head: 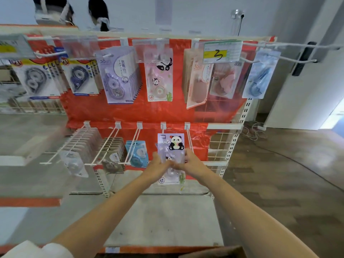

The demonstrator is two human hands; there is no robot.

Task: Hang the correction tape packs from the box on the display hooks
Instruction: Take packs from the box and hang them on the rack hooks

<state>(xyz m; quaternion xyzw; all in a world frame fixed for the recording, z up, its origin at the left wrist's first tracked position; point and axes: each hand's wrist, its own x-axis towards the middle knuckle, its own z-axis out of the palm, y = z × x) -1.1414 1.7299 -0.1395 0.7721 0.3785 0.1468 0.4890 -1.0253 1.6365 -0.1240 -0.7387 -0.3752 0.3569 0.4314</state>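
a tall display rack (240,116) with a red backing sheet (122,110) fills the far middle of the scene, standing on a wood-pattern floor (290,174) that runs off to the right. a grey shelf (163,220) lies near, below the rack. the upper row of hooks carries hanging packs: white-and-blue ones (37,79) at far left, a lilac stack (117,75) next, one pink panda pack (160,81) in the middle, a tan and pink group (204,79) under a yellow price tag (221,52), and a blue pack (260,75) at right. the lower row has five white hooks; the left two hold brown-backed stacks (111,151), the third holds light blue packs (137,151), and the rightmost hook (189,138) is bare. the panda correction tape pack (171,144) hangs upright at the fourth hook (163,127), lilac with a panda print, its lower half partly hidden behind the fingers. both bare forearms reach up from the near edge. the left hand (158,166) grips the pack's left edge with curled fingers, and the right hand (191,162) pinches its right edge, the two hands almost touching in front of the clear blister. whether the pack's hole is already over the hook cannot be told. a brown box corner (214,253) shows at the near bottom edge.
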